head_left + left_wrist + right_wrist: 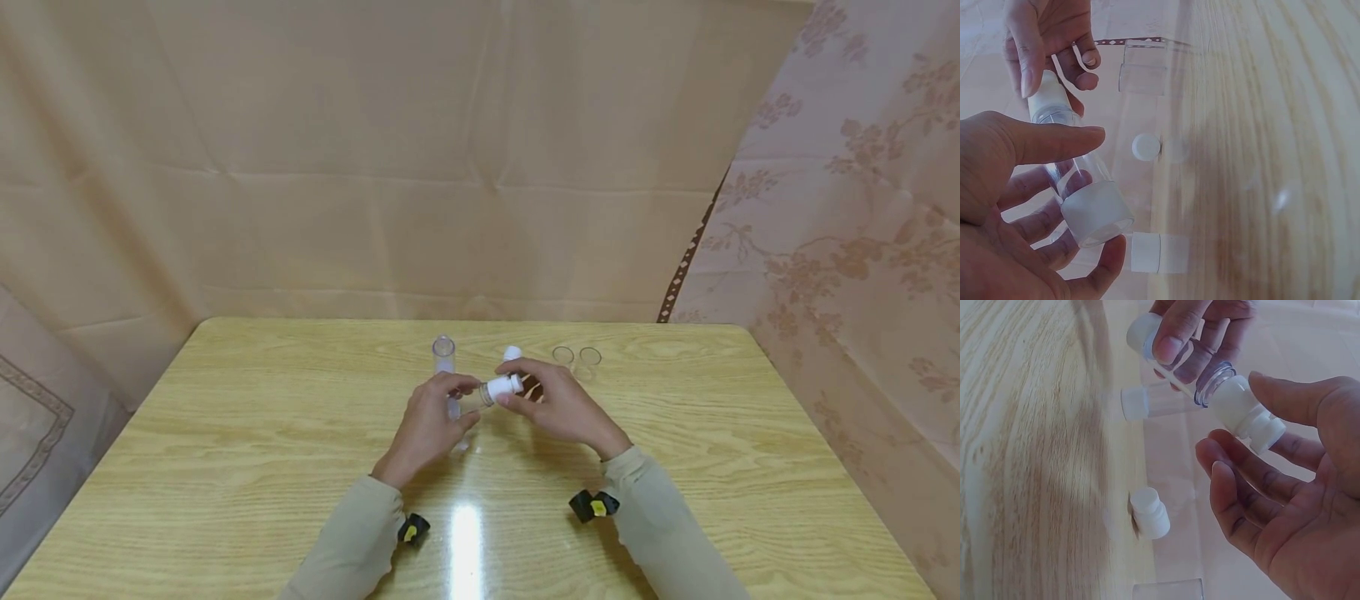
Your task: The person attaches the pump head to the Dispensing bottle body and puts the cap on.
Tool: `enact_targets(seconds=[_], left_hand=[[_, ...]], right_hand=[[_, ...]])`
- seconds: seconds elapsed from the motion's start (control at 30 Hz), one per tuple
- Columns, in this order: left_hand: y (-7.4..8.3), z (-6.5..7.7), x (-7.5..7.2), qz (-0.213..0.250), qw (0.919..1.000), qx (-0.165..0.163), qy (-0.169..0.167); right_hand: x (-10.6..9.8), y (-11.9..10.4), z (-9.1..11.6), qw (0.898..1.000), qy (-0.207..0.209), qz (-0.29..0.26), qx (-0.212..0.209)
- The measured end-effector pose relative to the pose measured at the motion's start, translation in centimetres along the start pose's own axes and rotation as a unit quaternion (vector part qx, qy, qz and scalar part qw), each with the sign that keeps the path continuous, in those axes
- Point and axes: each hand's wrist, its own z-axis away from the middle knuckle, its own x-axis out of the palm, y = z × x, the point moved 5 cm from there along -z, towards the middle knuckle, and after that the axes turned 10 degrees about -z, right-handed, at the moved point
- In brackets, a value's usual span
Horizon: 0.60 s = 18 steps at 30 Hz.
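Note:
My left hand [431, 417] grips a clear bottle [471, 402] with a white base [1097, 212], holding it tilted above the table. On the bottle's threaded neck [1215, 382] sits a white pump head [500, 387], at an angle up and right. My right hand [558, 404] has its thumb and a finger about this pump head, while its other fingers curve loosely below. In the right wrist view, threads show between the pump head [1238, 406] and the bottle body. How firmly the right fingertips press is partly hidden.
Behind the left hand a second clear bottle [444, 350] with a white base stands upright. Another white pump head [512, 352] stands behind the right hand. Two clear caps, a left one [563, 357] and a right one [590, 357], stand further right on the wooden table [225, 467].

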Motion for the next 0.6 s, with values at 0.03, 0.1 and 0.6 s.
enact_targets(seconds=[0.03, 0.1, 0.6], left_hand=[[0.02, 0.01, -0.01, 0.001, 1.0000, -0.001, 0.000], [0.02, 0.02, 0.00, 0.001, 1.0000, -0.001, 0.001], [0.02, -0.02, 0.06, -0.001, 1.0000, -0.007, -0.002]], right_hand=[[-0.01, -0.01, 0.01, 1.000, -0.001, 0.000, -0.004], [-0.01, -0.06, 0.00, 1.000, -0.002, -0.002, -0.011], [0.04, -0.37, 0.04, 1.000, -0.007, 0.009, -0.014]])
